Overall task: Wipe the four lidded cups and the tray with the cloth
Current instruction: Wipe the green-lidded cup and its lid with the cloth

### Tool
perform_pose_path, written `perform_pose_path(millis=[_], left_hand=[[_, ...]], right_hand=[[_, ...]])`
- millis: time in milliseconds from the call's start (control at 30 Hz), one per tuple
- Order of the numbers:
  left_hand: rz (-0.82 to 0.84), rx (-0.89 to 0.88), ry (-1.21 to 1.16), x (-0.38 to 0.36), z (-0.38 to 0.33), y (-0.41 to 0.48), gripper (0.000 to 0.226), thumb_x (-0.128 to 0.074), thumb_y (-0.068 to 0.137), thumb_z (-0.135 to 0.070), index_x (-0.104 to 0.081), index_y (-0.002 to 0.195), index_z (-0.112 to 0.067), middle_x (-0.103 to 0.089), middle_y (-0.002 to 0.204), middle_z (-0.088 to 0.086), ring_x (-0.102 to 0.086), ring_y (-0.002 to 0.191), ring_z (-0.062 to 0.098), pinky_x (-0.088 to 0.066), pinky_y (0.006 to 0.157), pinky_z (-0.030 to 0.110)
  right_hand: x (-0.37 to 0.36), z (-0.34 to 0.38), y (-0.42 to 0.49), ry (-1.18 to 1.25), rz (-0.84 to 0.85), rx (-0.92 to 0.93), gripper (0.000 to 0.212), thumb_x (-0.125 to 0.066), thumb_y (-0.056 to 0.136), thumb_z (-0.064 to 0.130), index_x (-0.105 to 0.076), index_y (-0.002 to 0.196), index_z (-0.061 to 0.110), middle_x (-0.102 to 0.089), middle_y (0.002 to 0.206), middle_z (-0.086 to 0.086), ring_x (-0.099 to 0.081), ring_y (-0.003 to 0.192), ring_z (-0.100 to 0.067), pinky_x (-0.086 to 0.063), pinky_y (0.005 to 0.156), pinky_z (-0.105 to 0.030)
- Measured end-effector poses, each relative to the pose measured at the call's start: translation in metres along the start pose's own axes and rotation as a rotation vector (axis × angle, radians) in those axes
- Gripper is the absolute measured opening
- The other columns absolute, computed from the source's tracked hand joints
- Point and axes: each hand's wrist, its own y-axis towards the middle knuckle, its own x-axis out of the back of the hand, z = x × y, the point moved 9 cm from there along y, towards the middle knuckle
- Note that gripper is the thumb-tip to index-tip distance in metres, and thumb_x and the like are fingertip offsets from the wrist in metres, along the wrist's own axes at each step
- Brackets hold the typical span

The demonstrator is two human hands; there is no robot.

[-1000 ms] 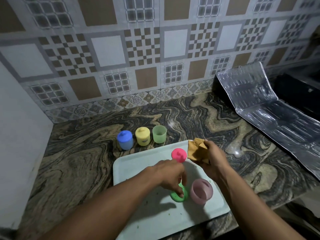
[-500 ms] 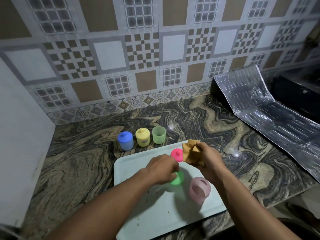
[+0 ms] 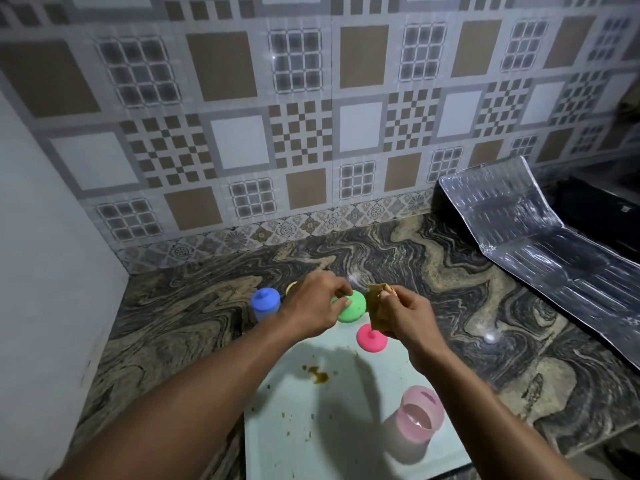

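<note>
My left hand (image 3: 313, 308) holds a green lid (image 3: 351, 306) by its edge, lifted above the far end of the white tray (image 3: 294, 427). My right hand (image 3: 403, 315) grips a folded tan cloth (image 3: 377, 306) that touches the lid's right side. A pink lid (image 3: 371, 337) lies on the tray just below the cloth. An open pink cup (image 3: 419, 415) stands at the tray's near right. The blue lidded cup (image 3: 265, 303) stands on the counter left of my left hand. Only a sliver of the yellow cup (image 3: 291, 288) shows behind that hand. The green cup is hidden.
Brownish food smears (image 3: 317, 374) and crumbs dot the tray's middle. A crinkled foil sheet (image 3: 540, 251) covers the counter's right side, with a black appliance (image 3: 602, 216) behind it. A white wall (image 3: 41, 271) bounds the left, and tiled wall runs along the back.
My left hand lifted the green lid off the tray and carried it up and away. My right hand brought the cloth against it. The camera tilted upward.
</note>
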Motion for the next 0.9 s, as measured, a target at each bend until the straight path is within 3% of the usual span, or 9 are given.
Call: perform_pose_path(millis=[100,267,367,467,567,633,733,833,900], left_hand=[[-0.044,-0.045,0.002,0.009,-0.002,0.008,0.015,-0.07,0.087,-0.026,-0.072,0.099,-0.017,-0.069,0.095,0.003,-0.058,0.092,0.022,-0.04,0.087,0.026],[-0.101,-0.118,0.03,0.019,0.003,0.019,0.013,-0.067,0.09,-0.02,-0.07,0.1,-0.011,-0.067,0.096,0.006,-0.055,0.093,0.022,-0.042,0.087,0.031],[-0.122,-0.14,0.068,0.019,0.012,0.02,0.014,-0.066,0.091,-0.017,-0.07,0.102,-0.01,-0.066,0.101,0.007,-0.056,0.097,0.025,-0.047,0.087,0.036],[-0.171,-0.087,0.096,0.021,0.028,0.018,0.013,-0.066,0.09,-0.021,-0.069,0.1,-0.013,-0.065,0.099,0.004,-0.056,0.095,0.026,-0.05,0.084,0.042],[-0.233,-0.023,0.078,0.028,0.039,0.017,0.014,-0.068,0.088,-0.026,-0.069,0.095,-0.014,-0.067,0.093,0.003,-0.058,0.089,0.026,-0.051,0.08,0.043],[-0.272,-0.023,0.063,0.03,0.037,0.015,0.015,-0.068,0.085,-0.028,-0.07,0.091,-0.014,-0.066,0.088,0.003,-0.059,0.085,0.027,-0.052,0.076,0.043],[-0.32,-0.034,0.016,0.027,0.032,0.011,0.018,-0.064,0.085,-0.032,-0.07,0.088,-0.015,-0.063,0.083,0.002,-0.058,0.083,0.027,-0.052,0.073,0.041],[-0.356,-0.055,-0.001,0.022,0.021,0.006,0.016,-0.067,0.086,-0.03,-0.07,0.089,-0.014,-0.061,0.083,0.001,-0.055,0.083,0.024,-0.05,0.071,0.035],[-0.359,-0.061,-0.004,0.017,0.015,0.005,0.014,-0.067,0.086,-0.027,-0.069,0.091,-0.014,-0.06,0.084,0.001,-0.054,0.084,0.023,-0.05,0.071,0.037]], right_hand=[[-0.014,0.008,0.009,-0.229,0.012,0.153,0.03,-0.052,0.085,0.042,-0.074,0.103,0.031,-0.074,0.08,-0.001,-0.066,0.072,-0.023,-0.056,0.071,-0.043],[-0.039,0.039,-0.003,-0.581,-0.042,0.62,0.031,-0.057,0.092,0.01,-0.071,0.119,0.017,-0.068,0.109,0.003,-0.064,0.095,-0.011,-0.048,0.084,-0.017],[-0.053,0.031,-0.005,-0.719,-0.006,0.754,0.028,-0.056,0.094,0.01,-0.071,0.118,0.014,-0.065,0.117,-0.002,-0.063,0.1,-0.017,-0.051,0.086,-0.024],[-0.068,0.017,-0.009,-0.789,0.147,0.765,0.025,-0.056,0.095,0.012,-0.072,0.112,0.021,-0.065,0.114,0.003,-0.063,0.1,-0.015,-0.051,0.084,-0.025],[-0.052,0.006,-0.002,-0.532,0.092,0.589,0.023,-0.056,0.095,0.015,-0.073,0.105,0.026,-0.071,0.098,0.01,-0.067,0.088,-0.008,-0.054,0.077,-0.028],[-0.028,-0.011,0.014,-0.099,-0.076,0.228,0.021,-0.054,0.099,0.016,-0.073,0.105,0.021,-0.076,0.094,-0.004,-0.072,0.083,-0.021,-0.06,0.076,-0.04],[-0.03,-0.027,0.021,0.412,-0.144,-0.207,0.025,-0.048,0.102,0.017,-0.069,0.107,0.003,-0.074,0.096,-0.022,-0.07,0.082,-0.034,-0.059,0.081,-0.05],[-0.045,-0.019,0.021,0.511,-0.133,-0.34,0.03,-0.045,0.102,0.022,-0.071,0.1,0.007,-0.074,0.089,-0.02,-0.068,0.083,-0.032,-0.055,0.084,-0.048],[-0.059,-0.012,0.023,0.484,-0.063,-0.293,0.03,-0.043,0.102,0.017,-0.071,0.106,0.006,-0.072,0.1,-0.026,-0.067,0.088,-0.034,-0.056,0.078,-0.045]])
